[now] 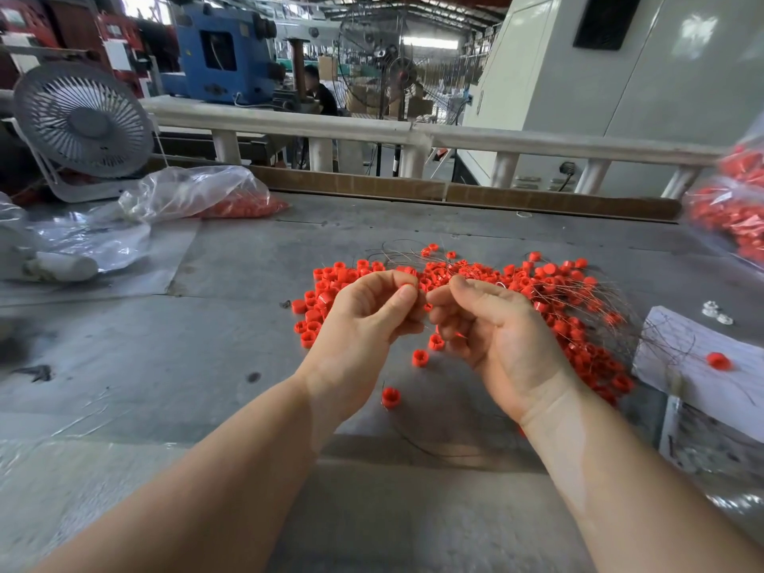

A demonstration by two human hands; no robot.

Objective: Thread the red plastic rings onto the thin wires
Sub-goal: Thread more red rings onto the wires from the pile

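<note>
— What is this place?
— A big factory hall with a high roof (434, 6) and daylight coming in.
— What stands around?
— A grey table (144, 366), a white rail (289, 122), a small grey fan (82, 119), a tall fan (384, 64) and a blue machine (219, 51).

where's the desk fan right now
In the head view the desk fan stands at the far left of the table, behind a clear plastic bag holding red rings.
</note>
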